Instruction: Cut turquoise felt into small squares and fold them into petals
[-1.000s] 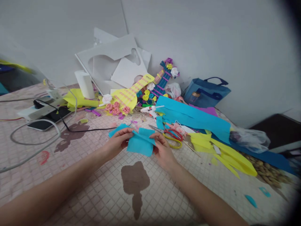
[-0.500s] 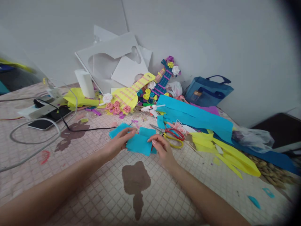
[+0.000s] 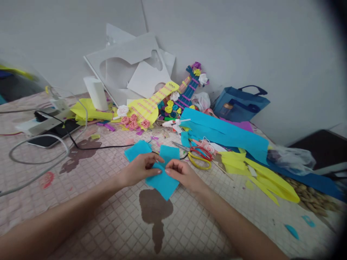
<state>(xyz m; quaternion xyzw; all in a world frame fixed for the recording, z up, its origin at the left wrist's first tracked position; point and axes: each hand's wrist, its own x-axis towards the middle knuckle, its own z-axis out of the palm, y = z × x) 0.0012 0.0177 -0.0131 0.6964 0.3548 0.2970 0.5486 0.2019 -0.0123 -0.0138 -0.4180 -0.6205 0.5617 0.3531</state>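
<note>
A blue crepe paper piece (image 3: 166, 186) is pinched along its upper edge between my two hands, its lower corner pointing toward me. My left hand (image 3: 142, 168) is closed on its left side, thumb and fingertips together. From the right, my right hand (image 3: 183, 173) grips the same edge, its fingertips almost meeting the left ones. Just behind lies another blue paper piece (image 3: 169, 152) on the table, and a further blue stack (image 3: 138, 150) sits beyond my left hand. Scissors (image 3: 200, 157) with red and yellow handles rest right of my hands.
A white glue gun (image 3: 173, 124) lies behind the scissors. Yellow and blue paper guitars (image 3: 145, 110) with paper flowers lean near the white foam board (image 3: 130, 50). Long blue crepe paper (image 3: 225, 130) and yellow strips (image 3: 265, 180) lie right. Cables, a power strip (image 3: 40, 122) and a phone (image 3: 54, 135) are left.
Both hands have come closer together on the blue paper. The piece has turned from lying flat and wide to hanging with a corner toward me.
</note>
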